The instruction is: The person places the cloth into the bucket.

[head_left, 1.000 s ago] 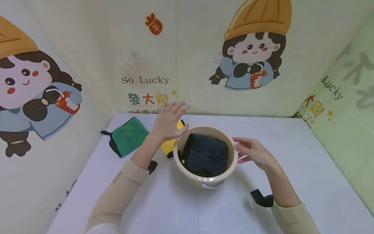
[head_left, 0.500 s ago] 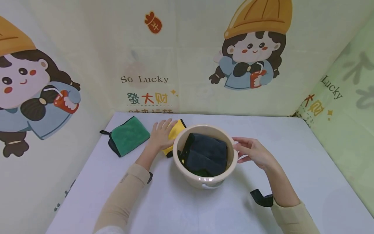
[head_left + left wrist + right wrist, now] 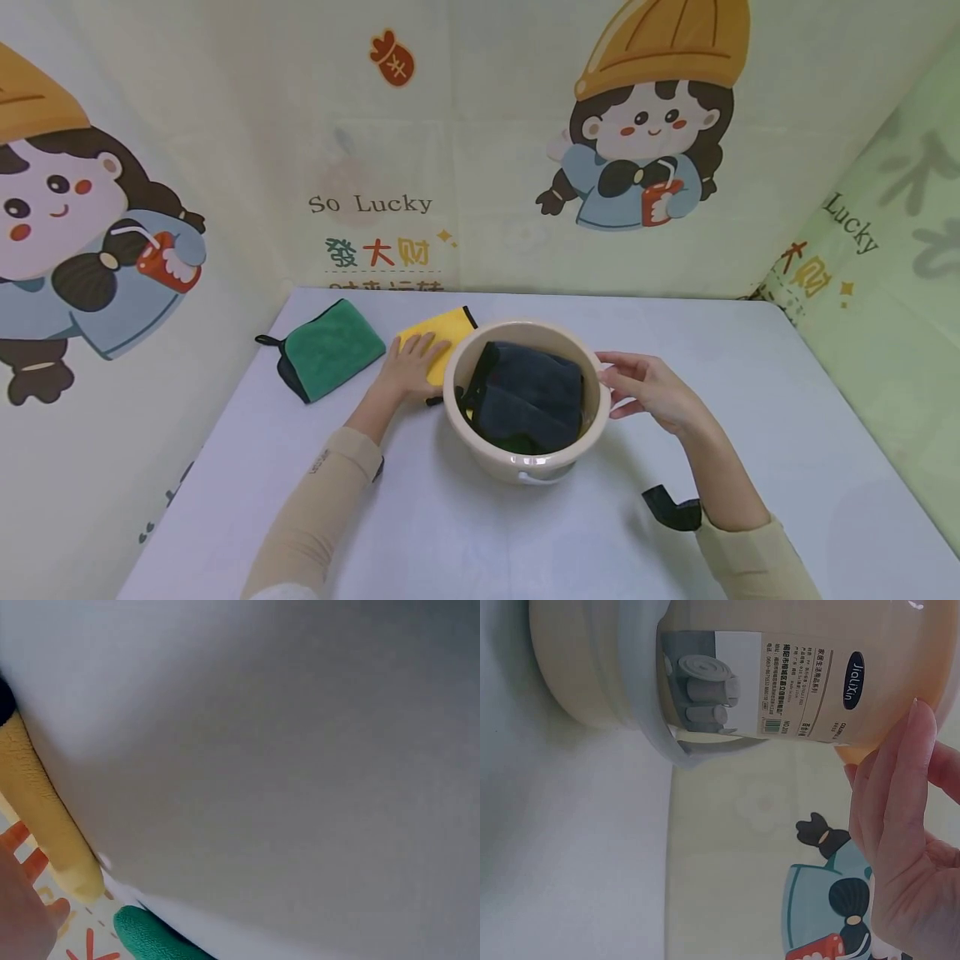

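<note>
My left hand [image 3: 408,367] rests on a folded yellow cloth [image 3: 450,329] with black edging, its fingers spread and fairly straight. Part of that yellow cloth [image 3: 45,802] shows at the left edge of the left wrist view, beside my fingers [image 3: 34,862]. At the right side of a cream bucket [image 3: 487,462], my right hand [image 3: 652,392] touches the outer wall just below the rim. Its fingers [image 3: 907,765] lie fairly straight against the bucket in the right wrist view. Inside the bucket a folded dark blue cloth [image 3: 532,392] lies on top, with dark green and yellow bits beneath.
A folded green cloth [image 3: 337,350] with a black loop lies left of the yellow one on the white table [image 3: 480,542]. The bucket's pale handle [image 3: 543,477] hangs at its front. A cartoon-printed curtain [image 3: 495,150] stands behind the table.
My left hand has come down from above the table, left of the bucket, onto the yellow cloth and a little toward me. My right hand and the bucket have not moved.
</note>
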The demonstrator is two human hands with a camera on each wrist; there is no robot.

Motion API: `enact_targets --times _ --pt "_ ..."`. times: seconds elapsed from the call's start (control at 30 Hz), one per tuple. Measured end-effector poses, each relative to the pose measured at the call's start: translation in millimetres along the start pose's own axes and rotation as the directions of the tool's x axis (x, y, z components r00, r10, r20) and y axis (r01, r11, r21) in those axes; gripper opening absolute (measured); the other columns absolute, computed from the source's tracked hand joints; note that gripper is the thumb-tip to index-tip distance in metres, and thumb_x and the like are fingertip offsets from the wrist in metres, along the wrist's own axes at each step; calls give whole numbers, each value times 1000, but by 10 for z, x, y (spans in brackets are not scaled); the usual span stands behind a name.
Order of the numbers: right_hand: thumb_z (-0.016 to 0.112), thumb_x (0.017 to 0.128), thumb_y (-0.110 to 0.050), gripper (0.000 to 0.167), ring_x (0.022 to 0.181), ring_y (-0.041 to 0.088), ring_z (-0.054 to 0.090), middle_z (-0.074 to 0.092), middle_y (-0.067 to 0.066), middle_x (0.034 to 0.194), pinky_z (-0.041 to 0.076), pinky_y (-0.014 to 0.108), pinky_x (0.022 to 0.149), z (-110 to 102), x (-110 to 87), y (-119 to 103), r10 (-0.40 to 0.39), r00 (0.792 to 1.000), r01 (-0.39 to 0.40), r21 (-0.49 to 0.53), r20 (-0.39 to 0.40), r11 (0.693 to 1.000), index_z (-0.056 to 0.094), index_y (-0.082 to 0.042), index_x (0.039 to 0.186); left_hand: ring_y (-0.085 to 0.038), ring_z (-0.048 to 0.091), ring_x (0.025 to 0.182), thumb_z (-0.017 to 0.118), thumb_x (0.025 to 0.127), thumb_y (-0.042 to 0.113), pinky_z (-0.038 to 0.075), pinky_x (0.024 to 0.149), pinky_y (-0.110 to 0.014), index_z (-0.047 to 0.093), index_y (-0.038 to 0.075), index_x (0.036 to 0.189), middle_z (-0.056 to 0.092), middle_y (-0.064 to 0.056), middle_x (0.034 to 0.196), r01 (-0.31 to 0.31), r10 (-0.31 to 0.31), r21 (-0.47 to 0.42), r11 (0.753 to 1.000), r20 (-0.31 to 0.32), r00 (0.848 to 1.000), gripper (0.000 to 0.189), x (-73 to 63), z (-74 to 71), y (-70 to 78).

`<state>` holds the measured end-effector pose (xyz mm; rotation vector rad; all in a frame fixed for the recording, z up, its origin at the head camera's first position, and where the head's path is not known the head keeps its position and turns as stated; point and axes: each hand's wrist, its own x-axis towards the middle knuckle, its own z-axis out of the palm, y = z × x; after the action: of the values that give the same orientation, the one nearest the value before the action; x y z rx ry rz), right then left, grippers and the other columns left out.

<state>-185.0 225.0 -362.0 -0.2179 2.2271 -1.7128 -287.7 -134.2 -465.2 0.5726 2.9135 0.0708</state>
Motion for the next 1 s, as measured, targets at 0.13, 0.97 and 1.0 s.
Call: enact_targets --times 0.13,0.97,1.0 --pt "59 89 -16 54 68 17 63 64 11 91 55 34 60 5 -4 0 -3 1000 3 7 -2 1000 39 9 132 -35 16 135 49 74 68 1 108 -57 24 23 145 18 -11 150 3 -2 -26 1000 17 1000 87 -17 17 -2" --pt "58 90 -15 53 67 16 63 64 7 89 55 33 59 13 -5 7 -2 1000 2 19 -3 1000 38 9 132 -30 47 103 57 89 30 32 94 -51 51 17 124 52 -8 113 -21 50 117 993 -247 968 38 53 78 34" --pt "58 90 -14 53 67 15 63 64 6 89 55 33 59 12 -6 5 -2 1000 2 22 -3 1000 38 10 132 -30 48 102 58 89 31 32 93 -51 51 17 124 53 -9 112 -17 48 119 993 -258 965 38 57 78 37"
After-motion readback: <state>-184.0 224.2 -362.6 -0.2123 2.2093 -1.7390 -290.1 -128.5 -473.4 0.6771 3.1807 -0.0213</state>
